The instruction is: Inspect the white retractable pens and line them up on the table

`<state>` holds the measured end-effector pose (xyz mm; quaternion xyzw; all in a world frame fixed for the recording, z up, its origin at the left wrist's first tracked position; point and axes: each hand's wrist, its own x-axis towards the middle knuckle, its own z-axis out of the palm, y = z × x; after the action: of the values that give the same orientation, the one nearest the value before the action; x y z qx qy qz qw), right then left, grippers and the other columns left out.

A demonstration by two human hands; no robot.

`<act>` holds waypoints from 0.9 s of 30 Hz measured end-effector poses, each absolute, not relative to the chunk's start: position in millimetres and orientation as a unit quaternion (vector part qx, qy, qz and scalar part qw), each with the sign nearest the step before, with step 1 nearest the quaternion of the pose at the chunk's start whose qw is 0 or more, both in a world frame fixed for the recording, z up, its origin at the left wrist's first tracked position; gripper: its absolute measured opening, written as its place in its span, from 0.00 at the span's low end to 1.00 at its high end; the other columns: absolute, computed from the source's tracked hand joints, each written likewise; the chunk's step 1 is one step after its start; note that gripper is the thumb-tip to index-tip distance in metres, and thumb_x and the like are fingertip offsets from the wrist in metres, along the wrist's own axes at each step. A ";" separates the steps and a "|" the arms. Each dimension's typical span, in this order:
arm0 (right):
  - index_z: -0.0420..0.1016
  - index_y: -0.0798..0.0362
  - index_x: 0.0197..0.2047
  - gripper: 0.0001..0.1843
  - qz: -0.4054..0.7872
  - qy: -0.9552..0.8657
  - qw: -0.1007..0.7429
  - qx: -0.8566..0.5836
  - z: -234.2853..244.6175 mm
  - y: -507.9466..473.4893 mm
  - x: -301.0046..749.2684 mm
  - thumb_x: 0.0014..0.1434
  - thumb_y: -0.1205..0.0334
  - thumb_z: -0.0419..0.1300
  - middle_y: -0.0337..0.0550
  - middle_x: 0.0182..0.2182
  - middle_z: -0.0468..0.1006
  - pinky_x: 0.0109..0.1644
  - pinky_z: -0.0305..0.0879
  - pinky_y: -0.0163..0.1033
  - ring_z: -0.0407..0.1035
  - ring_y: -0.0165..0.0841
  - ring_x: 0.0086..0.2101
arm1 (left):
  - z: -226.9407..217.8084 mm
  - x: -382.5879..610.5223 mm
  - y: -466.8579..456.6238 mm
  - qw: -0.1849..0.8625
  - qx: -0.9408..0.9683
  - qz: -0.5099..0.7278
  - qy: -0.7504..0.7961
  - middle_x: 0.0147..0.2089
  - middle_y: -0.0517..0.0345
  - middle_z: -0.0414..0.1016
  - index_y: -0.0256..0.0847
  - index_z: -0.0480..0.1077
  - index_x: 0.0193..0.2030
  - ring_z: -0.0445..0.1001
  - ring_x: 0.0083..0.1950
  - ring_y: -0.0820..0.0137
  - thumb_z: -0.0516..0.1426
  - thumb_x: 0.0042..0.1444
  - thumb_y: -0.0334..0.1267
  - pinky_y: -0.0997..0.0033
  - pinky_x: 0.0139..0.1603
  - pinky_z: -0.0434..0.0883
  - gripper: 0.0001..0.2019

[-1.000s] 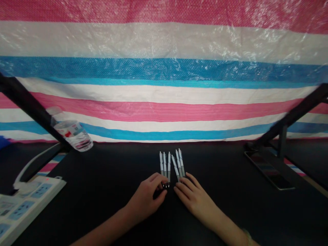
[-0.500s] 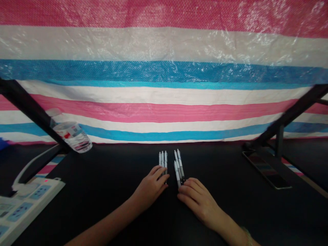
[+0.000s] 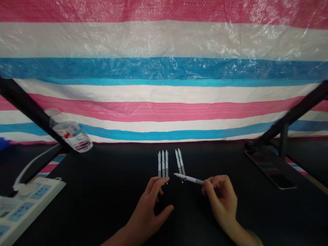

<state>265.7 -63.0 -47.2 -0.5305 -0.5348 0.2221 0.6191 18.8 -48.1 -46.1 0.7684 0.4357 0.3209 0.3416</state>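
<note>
Three white and grey pens (image 3: 163, 164) lie side by side on the black table (image 3: 115, 184), tips toward me. At their near ends is my left hand (image 3: 151, 201), its thumb spread from the fingers and nothing gripped; whether the fingertips touch the pens I cannot tell. To the right, two more pens (image 3: 179, 160) lie close together, slightly slanted. My right hand (image 3: 221, 194) pinches another pen (image 3: 191, 178) by its grey end. This pen points left, nearly level, and crosses in front of the near ends of the two pens.
A clear water bottle (image 3: 74, 135) tilts by a black bar at left. A white power strip (image 3: 33, 201) with a cable lies at the near left. On the right, a phone (image 3: 270, 169) rests beside another black support. A striped plastic sheet (image 3: 164, 112) hangs behind.
My right hand has moved right with one pen, which has turned from upright in view to nearly sideways. My left hand has drawn back toward me, uncovering the three pens, and its thumb has spread.
</note>
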 end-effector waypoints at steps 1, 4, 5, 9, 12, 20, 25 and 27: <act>0.60 0.47 0.34 0.13 0.275 -0.506 0.627 -0.525 -45.6 -63.0 263.6 0.65 0.55 0.61 0.34 0.24 0.71 0.25 0.66 0.34 0.69 0.29 0.22 | -47.8 19.7 -50.0 0.357 0.759 0.329 0.434 0.59 0.48 0.65 0.56 0.56 0.68 0.72 0.40 0.66 0.62 0.51 0.29 0.67 0.35 0.77 0.38; 0.56 0.47 0.32 0.19 0.421 -0.451 0.602 -0.507 -43.1 -61.2 256.8 0.64 0.50 0.62 0.30 0.18 0.70 0.22 0.62 0.31 0.65 0.27 0.18 | -50.3 21.2 -50.4 0.390 0.734 0.344 0.438 0.59 0.50 0.64 0.58 0.53 0.69 0.69 0.34 0.72 0.64 0.49 0.31 0.72 0.28 0.72 0.42; 0.55 0.47 0.31 0.20 0.459 -0.444 0.582 -0.503 -43.4 -60.5 254.8 0.63 0.48 0.62 0.30 0.16 0.70 0.21 0.60 0.30 0.64 0.27 0.16 | -49.9 21.3 -49.8 0.402 0.721 0.345 0.445 0.59 0.51 0.65 0.57 0.54 0.68 0.68 0.32 0.73 0.63 0.50 0.31 0.73 0.27 0.71 0.40; 0.62 0.49 0.34 0.21 0.547 -0.429 0.515 -0.502 -47.9 -58.9 249.4 0.60 0.41 0.63 0.33 0.14 0.73 0.18 0.57 0.30 0.63 0.27 0.13 | -44.1 20.6 -49.2 0.479 0.664 0.342 0.460 0.40 0.60 0.72 0.49 0.67 0.56 0.67 0.26 0.75 0.60 0.57 0.36 0.76 0.26 0.67 0.20; 0.69 0.53 0.39 0.23 0.585 -0.415 0.491 -0.494 -50.4 -58.0 247.8 0.59 0.39 0.63 0.35 0.14 0.74 0.19 0.59 0.30 0.66 0.28 0.14 | -40.8 19.4 -49.8 0.508 0.638 0.353 0.458 0.29 0.63 0.69 0.43 0.72 0.43 0.67 0.27 0.73 0.60 0.57 0.38 0.76 0.28 0.65 0.07; 0.65 0.53 0.29 0.24 0.658 -0.342 0.483 -0.465 -55.9 -56.2 244.2 0.56 0.41 0.67 0.40 0.18 0.79 0.20 0.63 0.29 0.72 0.29 0.17 | -46.4 11.1 -44.6 0.467 0.659 0.379 0.451 0.31 0.59 0.75 0.44 0.75 0.41 0.72 0.29 0.70 0.64 0.52 0.38 0.74 0.29 0.68 0.09; 0.62 0.51 0.30 0.24 0.692 -0.341 0.448 -0.451 -61.2 -59.3 242.9 0.55 0.42 0.68 0.35 0.17 0.75 0.17 0.52 0.27 0.66 0.25 0.15 | -50.6 7.6 -45.5 0.382 0.684 0.423 0.455 0.24 0.59 0.74 0.43 0.76 0.30 0.71 0.24 0.70 0.64 0.51 0.40 0.72 0.26 0.66 0.05; 0.63 0.52 0.30 0.24 0.680 -0.366 0.446 -0.454 -60.2 -59.7 244.1 0.56 0.43 0.68 0.33 0.17 0.73 0.18 0.48 0.27 0.61 0.23 0.15 | -49.3 8.6 -46.7 0.389 0.673 0.421 0.468 0.23 0.61 0.72 0.43 0.75 0.28 0.69 0.23 0.71 0.64 0.51 0.40 0.73 0.25 0.65 0.05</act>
<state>244.1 -59.7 -60.2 -0.4536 -0.3659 0.6796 0.4456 8.6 -46.7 -49.3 0.6729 0.4675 0.4207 0.3894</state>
